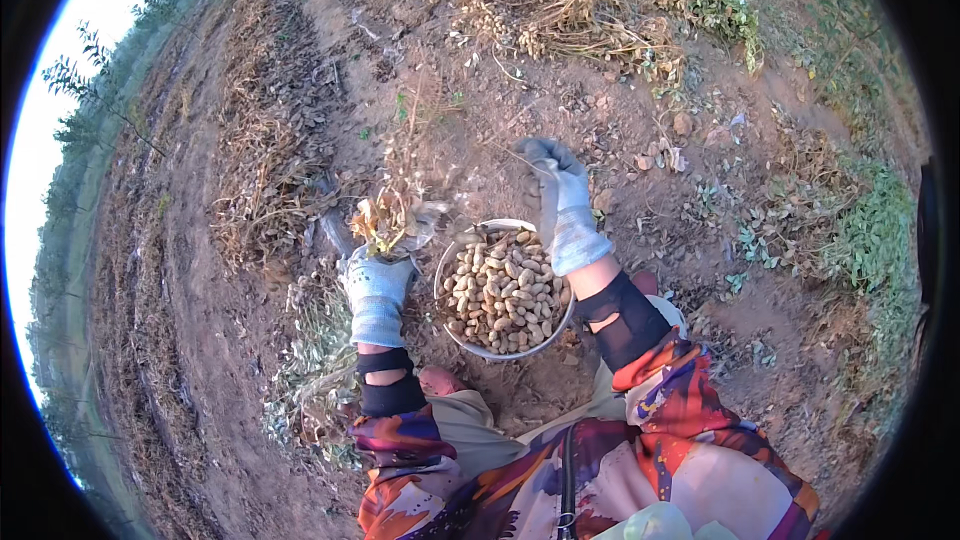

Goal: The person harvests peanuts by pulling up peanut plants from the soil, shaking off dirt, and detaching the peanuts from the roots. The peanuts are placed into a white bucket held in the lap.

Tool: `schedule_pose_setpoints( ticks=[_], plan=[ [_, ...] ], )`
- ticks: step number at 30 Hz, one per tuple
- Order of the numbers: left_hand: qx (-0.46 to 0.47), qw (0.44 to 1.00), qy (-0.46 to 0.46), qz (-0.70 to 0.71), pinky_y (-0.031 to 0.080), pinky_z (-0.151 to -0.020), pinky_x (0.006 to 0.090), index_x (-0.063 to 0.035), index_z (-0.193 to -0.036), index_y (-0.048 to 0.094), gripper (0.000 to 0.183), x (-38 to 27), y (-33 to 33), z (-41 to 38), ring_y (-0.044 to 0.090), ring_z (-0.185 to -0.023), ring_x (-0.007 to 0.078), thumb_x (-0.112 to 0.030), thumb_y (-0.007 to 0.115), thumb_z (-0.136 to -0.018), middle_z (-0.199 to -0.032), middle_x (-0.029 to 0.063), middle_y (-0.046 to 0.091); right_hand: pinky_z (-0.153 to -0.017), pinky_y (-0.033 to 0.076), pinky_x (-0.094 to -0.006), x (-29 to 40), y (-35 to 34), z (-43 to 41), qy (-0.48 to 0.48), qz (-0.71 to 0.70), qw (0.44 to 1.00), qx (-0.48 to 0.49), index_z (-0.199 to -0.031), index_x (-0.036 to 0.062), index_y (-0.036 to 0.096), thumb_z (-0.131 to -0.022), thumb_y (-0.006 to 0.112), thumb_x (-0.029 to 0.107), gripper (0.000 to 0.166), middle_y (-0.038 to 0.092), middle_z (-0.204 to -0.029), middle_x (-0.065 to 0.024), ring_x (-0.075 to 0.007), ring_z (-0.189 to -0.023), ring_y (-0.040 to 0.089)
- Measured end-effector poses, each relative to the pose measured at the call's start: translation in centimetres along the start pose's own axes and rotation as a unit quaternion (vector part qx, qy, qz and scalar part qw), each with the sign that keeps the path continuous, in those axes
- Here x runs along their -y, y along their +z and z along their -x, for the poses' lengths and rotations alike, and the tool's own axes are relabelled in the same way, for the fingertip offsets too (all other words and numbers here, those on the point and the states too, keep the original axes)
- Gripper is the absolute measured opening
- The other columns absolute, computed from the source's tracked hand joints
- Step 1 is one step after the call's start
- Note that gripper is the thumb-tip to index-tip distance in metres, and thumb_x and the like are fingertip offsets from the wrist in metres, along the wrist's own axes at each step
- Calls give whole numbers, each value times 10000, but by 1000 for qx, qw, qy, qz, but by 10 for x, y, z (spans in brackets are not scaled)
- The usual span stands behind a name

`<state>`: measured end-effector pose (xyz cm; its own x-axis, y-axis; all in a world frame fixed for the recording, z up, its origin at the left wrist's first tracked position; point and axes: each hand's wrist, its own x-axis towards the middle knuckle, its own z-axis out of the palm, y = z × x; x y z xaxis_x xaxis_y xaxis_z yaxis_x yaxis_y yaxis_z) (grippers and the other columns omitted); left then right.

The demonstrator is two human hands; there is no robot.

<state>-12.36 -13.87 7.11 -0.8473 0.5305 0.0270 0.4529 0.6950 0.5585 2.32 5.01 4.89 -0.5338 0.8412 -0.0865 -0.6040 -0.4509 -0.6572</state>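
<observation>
A round bucket (493,354) filled with unshelled peanuts (504,289) stands on the soil between my forearms. My left hand (379,277), in a pale work glove with a dark palm, is closed on a bunch of dried peanut plants (390,214) at the bucket's left. Above the bucket's right rim, my right hand (555,169) wears a similar glove and has its fingers bent together. A thin stem reaches its fingertips; whether they grip it I cannot tell.
Peanut plants with pods (540,26) lie pulled up on the ground ahead. More leafy plants (319,367) lie beside my left forearm, and green foliage (874,232) is at the right. Rows of dried plants (259,187) run along the left. My feet are either side of the bucket.
</observation>
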Motion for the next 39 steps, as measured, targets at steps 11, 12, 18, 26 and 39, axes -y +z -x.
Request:
schedule_pose_setpoints(
  ticks=[11,12,18,26,39],
  plan=[
    [26,963,-101,248,337,-378,251,-38,-712,604,117,14,-28,7,450,-414,88,-95,681,-645,-549,7,543,-759,469,-281,-7,-3,30,119,644,682,325,-1084,82,583,-836,586,136,254,620,-917,-73,-146,-880,590],
    [25,955,-104,277,287,-352,241,-56,-674,584,103,7,-28,10,414,-380,79,-93,677,-646,-534,-3,523,-776,472,-292,-11,-1,35,42,703,622,342,-1116,88,567,-820,620,173,312,600,-984,-83,-151,-931,575],
    [80,931,-42,353,310,-346,237,-40,-651,568,83,6,-23,12,423,-370,84,-40,651,-648,-511,-2,514,-781,493,-291,-29,16,49,21,430,851,300,-1257,90,443,-724,747,246,633,494,-1180,-94,-150,-992,523],
    [103,932,-19,347,394,-450,240,-1,-884,604,235,7,1,9,499,-510,90,-41,667,-661,-677,19,591,-762,483,-248,-46,32,48,29,195,950,243,-1178,17,437,-701,767,180,603,532,-1076,-53,-109,-907,528],
    [124,940,-86,304,458,-526,248,-17,-1059,550,404,-8,0,10,580,-633,127,38,639,-668,-819,47,632,-535,401,-182,-17,28,61,263,-47,946,186,-1142,77,485,-889,538,167,273,548,-810,7,-47,-568,468]
  ],
)
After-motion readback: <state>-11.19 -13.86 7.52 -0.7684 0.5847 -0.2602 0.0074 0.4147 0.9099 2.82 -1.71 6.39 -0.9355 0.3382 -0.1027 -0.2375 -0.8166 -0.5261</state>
